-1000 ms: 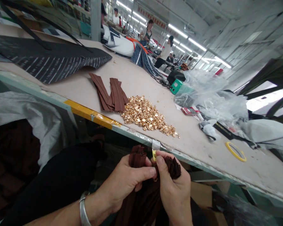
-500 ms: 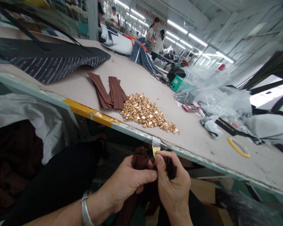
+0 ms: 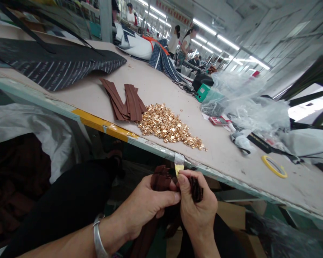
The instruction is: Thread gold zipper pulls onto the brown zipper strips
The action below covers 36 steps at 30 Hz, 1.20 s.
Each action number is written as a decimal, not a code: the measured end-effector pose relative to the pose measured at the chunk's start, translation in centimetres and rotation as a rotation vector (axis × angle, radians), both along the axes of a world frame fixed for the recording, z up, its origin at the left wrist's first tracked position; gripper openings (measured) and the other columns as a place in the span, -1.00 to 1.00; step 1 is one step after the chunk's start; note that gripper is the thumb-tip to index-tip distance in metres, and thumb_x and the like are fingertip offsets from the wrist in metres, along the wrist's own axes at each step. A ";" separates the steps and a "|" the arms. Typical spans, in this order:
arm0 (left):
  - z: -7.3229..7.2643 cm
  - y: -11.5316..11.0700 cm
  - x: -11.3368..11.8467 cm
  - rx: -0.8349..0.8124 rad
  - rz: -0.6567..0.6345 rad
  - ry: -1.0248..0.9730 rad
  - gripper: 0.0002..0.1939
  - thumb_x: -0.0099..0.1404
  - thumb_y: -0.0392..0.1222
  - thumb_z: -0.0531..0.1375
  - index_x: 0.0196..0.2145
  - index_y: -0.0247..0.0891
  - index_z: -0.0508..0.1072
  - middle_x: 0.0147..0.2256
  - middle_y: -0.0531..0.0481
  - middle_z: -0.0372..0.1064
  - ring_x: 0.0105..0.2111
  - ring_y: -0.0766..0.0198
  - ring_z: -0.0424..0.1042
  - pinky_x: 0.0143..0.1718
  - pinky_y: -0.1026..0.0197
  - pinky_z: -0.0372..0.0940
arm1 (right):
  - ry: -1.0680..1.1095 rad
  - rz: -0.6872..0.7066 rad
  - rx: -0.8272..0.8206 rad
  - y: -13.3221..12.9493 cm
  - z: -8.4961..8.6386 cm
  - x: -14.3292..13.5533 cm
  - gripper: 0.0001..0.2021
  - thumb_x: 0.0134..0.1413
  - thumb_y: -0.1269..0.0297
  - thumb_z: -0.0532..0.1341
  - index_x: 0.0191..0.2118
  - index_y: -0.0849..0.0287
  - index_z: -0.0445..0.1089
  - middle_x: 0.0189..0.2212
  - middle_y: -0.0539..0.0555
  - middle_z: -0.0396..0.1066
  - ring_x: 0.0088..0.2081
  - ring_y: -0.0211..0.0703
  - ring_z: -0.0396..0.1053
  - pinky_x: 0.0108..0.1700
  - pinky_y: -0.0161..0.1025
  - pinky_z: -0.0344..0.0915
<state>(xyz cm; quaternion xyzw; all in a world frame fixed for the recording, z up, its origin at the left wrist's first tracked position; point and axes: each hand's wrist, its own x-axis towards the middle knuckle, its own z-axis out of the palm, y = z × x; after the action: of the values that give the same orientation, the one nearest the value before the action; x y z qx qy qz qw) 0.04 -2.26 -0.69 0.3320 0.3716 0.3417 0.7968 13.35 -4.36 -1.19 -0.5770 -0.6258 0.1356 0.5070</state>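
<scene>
Just below the table's front edge, my left hand (image 3: 148, 200) is closed around a bundle of brown fabric strips (image 3: 160, 178), whose lengths hang down beneath it. Beside it, thumbs nearly meeting, my right hand (image 3: 199, 209) grips another folded bundle of dark brown strips (image 3: 196, 190). A strip of clear and yellow tape (image 3: 179, 166) hangs off the table edge at my right fingertips; whether they touch it I cannot tell. On the table ahead lies a heap of small gold metal pieces (image 3: 167, 125), with more brown strips (image 3: 130, 102) against its left side.
A dark sheet with striped lining (image 3: 70, 71) covers the table's far left. On the right are a roll of yellow tape (image 3: 274, 166), clear plastic bags (image 3: 247, 96) and a green box (image 3: 203, 92). White cloth (image 3: 34, 125) hangs at lower left. People stand far back.
The view has shifted slightly, so the table sits a little higher. Both hands keep their grip on the brown strips with hardly any movement. People in the background have moved.
</scene>
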 end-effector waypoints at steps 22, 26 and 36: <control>-0.8 0.2 0.9 -0.069 0.155 -0.193 -0.82 0.09 -0.16 0.35 -0.43 -0.31 0.48 -0.55 0.11 0.31 -0.65 0.51 0.07 -0.65 0.38 -0.07 | 0.239 0.008 -0.059 0.4 0.0 -0.5 -0.96 0.16 0.30 0.26 -0.31 0.08 0.47 -0.53 -0.11 0.43 -0.56 -0.39 0.32 -0.50 -0.50 0.29; -0.2 0.3 0.8 -0.056 0.155 -0.162 -0.86 0.03 -0.23 0.37 -0.46 -0.29 0.49 -0.60 0.17 0.26 -0.67 0.52 0.04 -0.67 0.39 -0.07 | 0.265 -0.004 -0.104 0.9 0.9 -0.5 -0.93 0.12 0.26 0.29 -0.30 0.12 0.48 -0.45 -0.03 0.51 -0.45 -0.28 0.45 -0.42 -0.42 0.39; -0.3 0.0 0.3 0.205 0.064 -0.094 -0.83 0.03 -0.32 0.36 -0.37 -0.29 0.51 -0.40 0.06 0.45 -0.36 0.28 0.35 -0.27 0.27 0.29 | 0.135 0.172 -0.297 -1.4 2.3 0.0 -0.88 0.02 0.28 0.35 -0.28 0.15 0.51 -0.47 0.00 0.49 -0.49 -0.23 0.40 -0.46 -0.33 0.32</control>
<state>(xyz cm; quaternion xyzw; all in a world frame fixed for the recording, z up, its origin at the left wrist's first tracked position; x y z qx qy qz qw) 0.29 -2.28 -1.01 0.3834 0.3074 0.4182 0.7639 13.35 -5.75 1.12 -0.5793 -0.6104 0.3080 0.4437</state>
